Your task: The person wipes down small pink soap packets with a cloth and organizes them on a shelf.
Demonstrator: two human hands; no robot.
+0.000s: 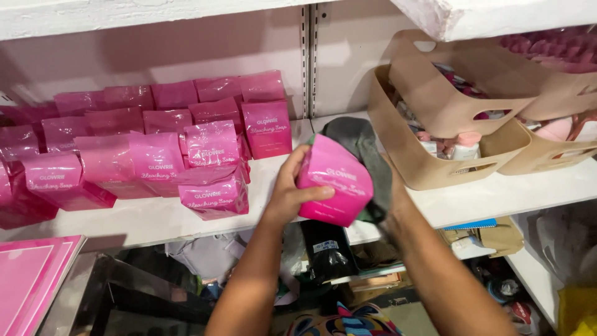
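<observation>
My left hand grips a pink soap packet from its left side, just in front of the white shelf. My right hand is mostly hidden behind the packet, wrapped in a dark grey-green cloth that presses against the packet's right and back side; only the wrist and forearm show. Rows of similar pink packets stand and lean on the shelf to the left, the nearest one tipped over close to my left hand.
Two tan plastic baskets with bottles and pink items sit on the shelf at right. A white shelf above overhangs. Pink flat boxes lie at lower left. Below are a black bag, cardboard and clutter.
</observation>
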